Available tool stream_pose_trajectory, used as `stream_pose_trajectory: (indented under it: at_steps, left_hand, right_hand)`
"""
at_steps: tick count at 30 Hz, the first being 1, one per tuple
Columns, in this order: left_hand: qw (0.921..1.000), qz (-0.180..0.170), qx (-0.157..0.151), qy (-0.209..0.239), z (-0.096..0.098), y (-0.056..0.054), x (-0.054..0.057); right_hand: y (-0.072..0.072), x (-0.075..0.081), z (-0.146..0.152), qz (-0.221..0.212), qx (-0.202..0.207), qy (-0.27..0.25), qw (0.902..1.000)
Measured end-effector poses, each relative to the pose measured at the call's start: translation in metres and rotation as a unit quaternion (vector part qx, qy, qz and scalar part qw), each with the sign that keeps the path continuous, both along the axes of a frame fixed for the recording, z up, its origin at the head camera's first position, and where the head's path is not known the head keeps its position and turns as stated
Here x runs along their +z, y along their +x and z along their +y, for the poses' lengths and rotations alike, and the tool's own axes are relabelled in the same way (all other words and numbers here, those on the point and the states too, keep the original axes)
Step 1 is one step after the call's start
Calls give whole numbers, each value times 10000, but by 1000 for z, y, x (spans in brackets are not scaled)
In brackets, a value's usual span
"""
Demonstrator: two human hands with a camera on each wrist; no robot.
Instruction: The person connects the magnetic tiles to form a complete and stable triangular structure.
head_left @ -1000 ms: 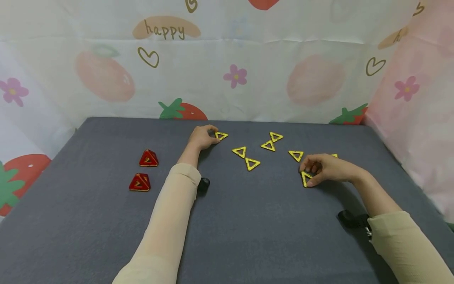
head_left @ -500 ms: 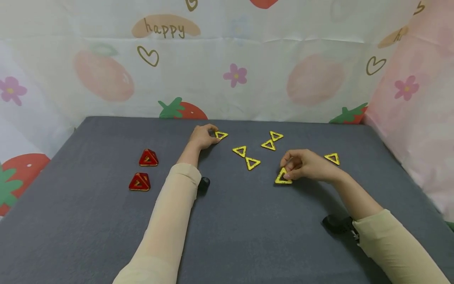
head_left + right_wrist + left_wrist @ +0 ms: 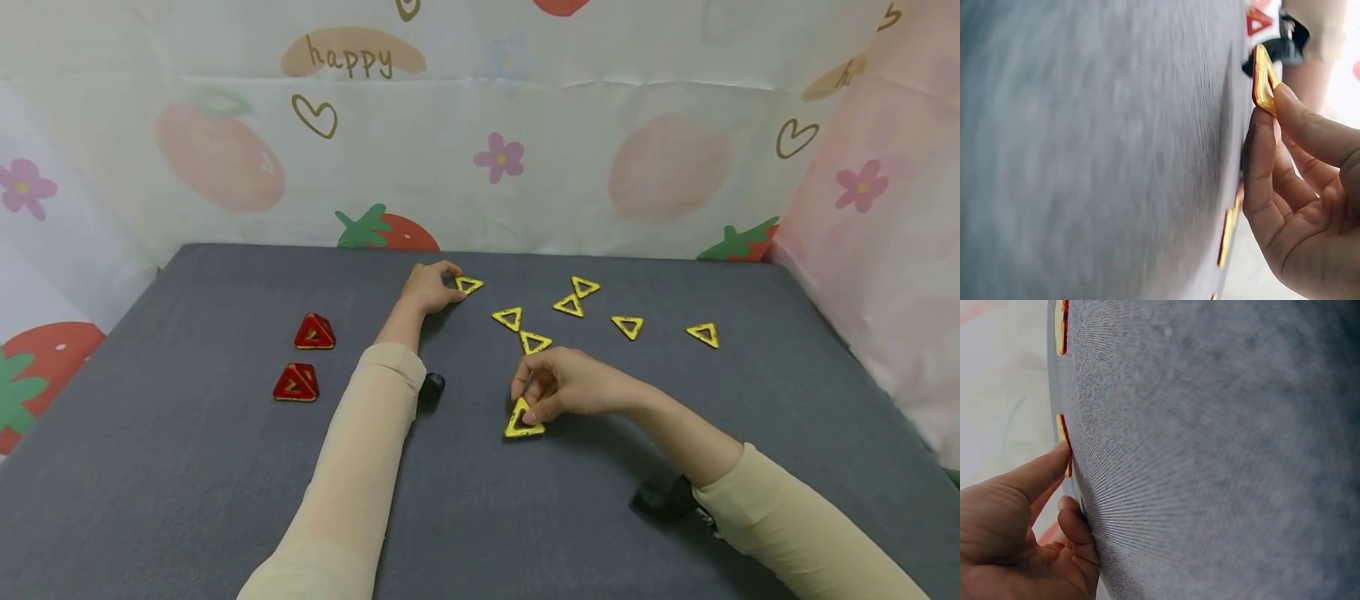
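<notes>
My left hand (image 3: 429,289) reaches to the back of the table and holds the left side of a flat yellow triangle tile (image 3: 477,284) between thumb and index finger. In the left wrist view the thumb lies against that tile's edge (image 3: 1063,431). My right hand (image 3: 573,382) pinches another hollow yellow triangle tile (image 3: 523,432) by its right side, in front of the middle. The right wrist view shows this tile (image 3: 1262,78) tilted between thumb and index finger, with a red edge on its far face. Just behind the right hand lies a further yellow tile (image 3: 536,336).
Two red pyramids (image 3: 315,333) (image 3: 294,392) stand left of the left arm. Yellow tiles lie corner to corner at back centre (image 3: 585,282), with single tiles (image 3: 627,319) (image 3: 715,335) farther right. The grey tabletop (image 3: 165,467) ends at a printed curtain (image 3: 562,225).
My right hand has carried its yellow tile leftward and nearer to me, from the right side to the middle, uncovering tiles on the right. The left hand has stayed put.
</notes>
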State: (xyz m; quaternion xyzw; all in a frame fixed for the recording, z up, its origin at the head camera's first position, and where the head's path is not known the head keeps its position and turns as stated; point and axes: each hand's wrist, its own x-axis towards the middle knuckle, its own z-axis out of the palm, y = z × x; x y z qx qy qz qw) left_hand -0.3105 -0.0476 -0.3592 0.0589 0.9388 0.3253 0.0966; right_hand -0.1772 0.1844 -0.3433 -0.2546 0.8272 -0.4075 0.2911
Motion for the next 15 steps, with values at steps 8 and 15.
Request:
stream_pose_trajectory:
  at_steps: [8,15]
  left_hand:
    - [10000,-11,-37,-15,1,-1,-1]
    - [10000,-56,-21,-46,1,0,1]
  right_hand:
    - [4,-6,-15,-12,139,160,9998]
    - [6,-7,-18,217,188,351,9990]
